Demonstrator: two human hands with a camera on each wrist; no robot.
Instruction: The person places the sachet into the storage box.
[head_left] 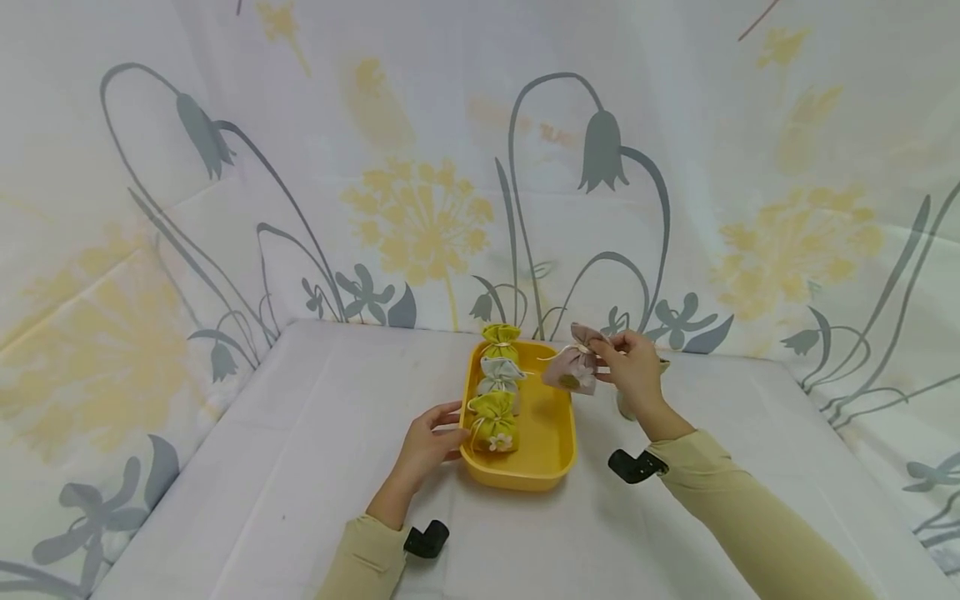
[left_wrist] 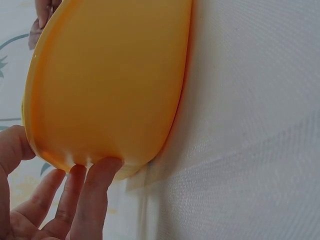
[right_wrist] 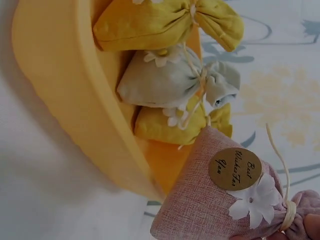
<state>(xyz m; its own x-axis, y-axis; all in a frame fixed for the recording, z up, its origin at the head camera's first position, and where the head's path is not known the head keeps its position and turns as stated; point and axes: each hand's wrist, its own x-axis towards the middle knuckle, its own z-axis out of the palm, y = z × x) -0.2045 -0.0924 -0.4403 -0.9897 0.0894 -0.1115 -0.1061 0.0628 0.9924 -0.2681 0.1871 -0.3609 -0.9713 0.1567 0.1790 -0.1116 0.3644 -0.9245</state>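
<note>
A yellow tray stands on the white-covered table. My left hand holds its left side, with the thumb at the rim and fingertips against the outer wall. Along the left inside of the tray stand a yellow-green pouch, a pale grey pouch and another yellow-green pouch in front. My right hand pinches a pink drawstring pouch by its gathered neck, above the tray's right rim. This pouch bears a white flower and a round brown label.
Behind the right hand, a greenish object shows partly; its kind is hidden. A flower-printed cloth rises behind the table and at both sides. White tabletop extends left and right of the tray.
</note>
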